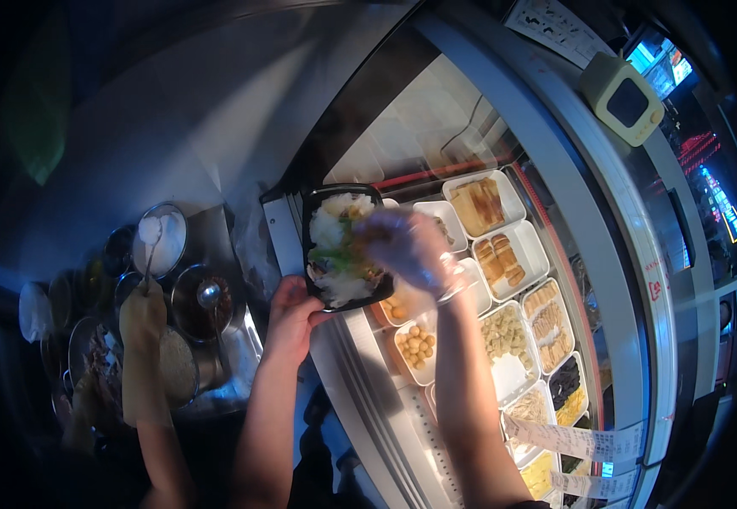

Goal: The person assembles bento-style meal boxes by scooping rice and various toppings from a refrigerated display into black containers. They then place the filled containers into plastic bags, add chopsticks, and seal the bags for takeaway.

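A black takeaway tray (pixel 381 297) holds white shredded food, green leaves and some darker bits. My left hand (pixel 295 303) grips it by its near left corner, thumb at the rim. Over the tray's right side is my right hand (pixel 409 250) in a clear plastic glove, smeared by motion. Its fingertips reach toward the food, beside a brownish patch; whether they pinch anything is unclear. To the right, white tubs in a glass-fronted case hold round yellowish balls (pixel 417 343), browned rolls (pixel 498 261) and flat tan sheets (pixel 477 206).
At left, a co-worker's gloved hand (pixel 142 310) holds a spoon over a bowl of white powder or grains (pixel 161 246). A steel pot of dark red sauce (pixel 203 301) with a ladle stands near it. Paper slips (pixel 572 439) hang over the tubs; a cream-coloured device (pixel 621 97) tops the case.
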Demonstrator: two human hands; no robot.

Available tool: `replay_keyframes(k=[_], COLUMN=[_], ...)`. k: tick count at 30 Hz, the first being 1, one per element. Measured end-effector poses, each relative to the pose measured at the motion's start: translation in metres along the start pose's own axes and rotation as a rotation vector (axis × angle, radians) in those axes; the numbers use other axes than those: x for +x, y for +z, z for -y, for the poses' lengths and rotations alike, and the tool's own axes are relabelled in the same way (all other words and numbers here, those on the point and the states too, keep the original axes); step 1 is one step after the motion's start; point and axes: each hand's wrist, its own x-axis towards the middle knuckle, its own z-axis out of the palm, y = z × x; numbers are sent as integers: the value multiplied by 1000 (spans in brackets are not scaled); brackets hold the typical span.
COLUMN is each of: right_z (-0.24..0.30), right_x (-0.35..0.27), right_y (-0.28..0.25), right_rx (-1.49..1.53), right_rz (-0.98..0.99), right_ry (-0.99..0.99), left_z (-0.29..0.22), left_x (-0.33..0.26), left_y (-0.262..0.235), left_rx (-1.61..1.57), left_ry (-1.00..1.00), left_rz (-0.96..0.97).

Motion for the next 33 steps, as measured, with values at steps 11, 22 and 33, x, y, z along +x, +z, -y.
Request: replay_keyframes(k=[11, 22, 33], right_z=[-25, -13, 34], right_x=[-81, -142, -166], right_y=[42, 14, 93], right_rx=[-153, 208, -878], right_rz=[-330, -581, -184], right_ry=[-19, -116, -233], left_z=[14, 21, 46], left_x=[-31, -97, -190], left_y=[3, 7, 14], left_rx=[24, 60, 18], left_ry=[-65, -108, -112], left_rz=[90, 73, 39])
